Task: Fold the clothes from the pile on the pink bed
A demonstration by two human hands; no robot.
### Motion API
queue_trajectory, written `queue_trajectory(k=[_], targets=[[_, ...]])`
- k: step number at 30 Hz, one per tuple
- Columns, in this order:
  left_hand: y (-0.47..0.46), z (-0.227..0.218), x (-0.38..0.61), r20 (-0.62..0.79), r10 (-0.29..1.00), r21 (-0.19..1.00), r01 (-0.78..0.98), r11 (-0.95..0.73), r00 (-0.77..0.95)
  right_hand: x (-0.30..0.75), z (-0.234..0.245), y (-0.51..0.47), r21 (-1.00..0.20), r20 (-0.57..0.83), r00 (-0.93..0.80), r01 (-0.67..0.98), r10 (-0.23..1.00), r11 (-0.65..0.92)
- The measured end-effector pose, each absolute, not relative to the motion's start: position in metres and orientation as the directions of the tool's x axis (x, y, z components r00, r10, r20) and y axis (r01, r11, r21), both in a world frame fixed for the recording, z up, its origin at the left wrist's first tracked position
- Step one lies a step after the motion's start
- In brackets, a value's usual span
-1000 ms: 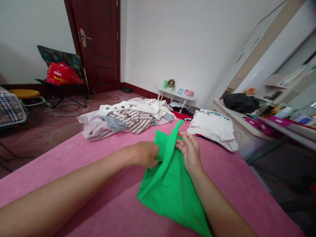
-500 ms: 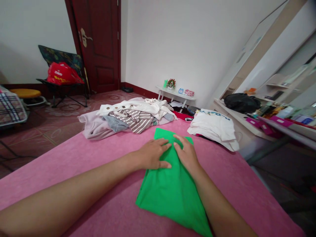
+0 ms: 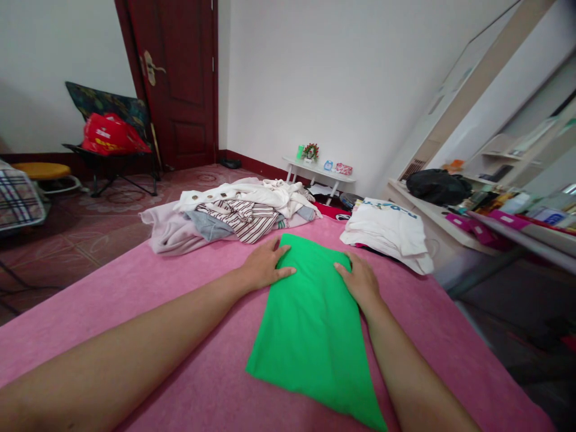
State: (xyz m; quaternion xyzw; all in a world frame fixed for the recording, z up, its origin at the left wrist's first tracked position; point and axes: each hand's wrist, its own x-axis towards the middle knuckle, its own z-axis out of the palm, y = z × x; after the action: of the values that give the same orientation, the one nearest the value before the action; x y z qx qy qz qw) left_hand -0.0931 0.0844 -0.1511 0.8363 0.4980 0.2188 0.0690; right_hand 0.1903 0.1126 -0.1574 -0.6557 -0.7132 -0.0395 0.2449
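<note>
A bright green folded garment point(image 3: 315, 324) lies lengthwise on the pink bed cover point(image 3: 189, 336), its far end narrower than its near end. My left hand point(image 3: 265, 264) rests at its far left edge, thumb stretched over the fabric and a fingertip by the corner. At the opposite edge is my right hand point(image 3: 362, 279), with the thumb on top and the fingers by the far right corner. Both hands are open, thumb and fingers apart. Whether any fingertips reach under the cloth is hidden.
Loose clothes point(image 3: 234, 210) are heaped beyond my left hand. Folded white clothes point(image 3: 387, 234) are stacked at the far right. Behind stand a small white table point(image 3: 319, 168) and a folding chair point(image 3: 108, 105) with a red bag point(image 3: 114, 133). A cluttered dresser point(image 3: 454, 225) borders the right side.
My hands have moved apart from the middle of the green garment to its far left and right edges. The far part now lies uncovered and looks flatter.
</note>
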Motion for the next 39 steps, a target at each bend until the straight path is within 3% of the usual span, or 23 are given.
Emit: queue_trajectory(k=[5,9,16,20,23,26,28,31,33,35,37,39], targets=[[0.09,-0.152,-0.096,0.358,0.826,0.37,0.746,-0.554,0.436,0.193,-0.155,0.114,-0.393,0.531,-0.031,0.876,0.847,0.279],[0.098,-0.156,-0.097,0.355,0.849,0.393,0.761,-0.516,0.392,0.193,-0.154,0.112,-0.46,0.58,0.042,0.841,0.814,0.285],[0.099,-0.156,-0.095,0.392,0.852,0.417,0.758,-0.502,0.348,0.192,-0.155,0.112,-0.48,0.406,0.185,0.877,0.895,0.036],[0.093,-0.151,-0.087,0.362,0.896,0.578,0.693,-0.432,0.257,0.184,-0.149,0.112,-0.745,0.266,0.185,0.662,0.946,0.08],[0.088,-0.148,-0.076,0.299,0.948,0.809,0.497,-0.312,0.108,0.173,-0.135,0.106,-0.938,0.086,0.125,0.346,0.988,0.037],[0.081,-0.143,-0.064,0.161,0.987,0.971,0.174,-0.161,0.013,0.163,-0.111,0.093,-0.975,-0.069,0.063,0.207,0.996,-0.08],[0.075,-0.14,-0.059,0.02,0.999,0.997,-0.069,-0.017,0.042,0.161,-0.096,0.084,-0.969,-0.104,-0.021,0.226,0.994,-0.097],[0.073,-0.134,-0.058,-0.175,0.968,0.927,-0.302,0.224,0.179,0.164,-0.081,0.077,-0.951,-0.119,-0.087,0.298,0.989,-0.088],[0.079,-0.126,-0.058,-0.244,0.941,0.895,-0.32,0.312,0.235,0.167,-0.072,0.078,-0.961,-0.076,-0.02,0.268,0.997,-0.068],[0.089,-0.106,-0.055,-0.204,0.951,0.914,-0.304,0.27,0.232,0.17,-0.061,0.08,-0.987,0.078,0.126,0.149,0.989,0.059],[0.099,-0.071,-0.049,-0.016,0.977,0.952,-0.295,0.08,0.211,0.173,-0.044,0.078,-0.948,0.315,0.326,0.06,0.891,0.313],[0.107,-0.026,-0.043,0.285,0.937,0.927,-0.307,-0.215,0.204,0.176,-0.023,0.069,-0.811,0.559,0.486,0.151,0.672,0.565]])
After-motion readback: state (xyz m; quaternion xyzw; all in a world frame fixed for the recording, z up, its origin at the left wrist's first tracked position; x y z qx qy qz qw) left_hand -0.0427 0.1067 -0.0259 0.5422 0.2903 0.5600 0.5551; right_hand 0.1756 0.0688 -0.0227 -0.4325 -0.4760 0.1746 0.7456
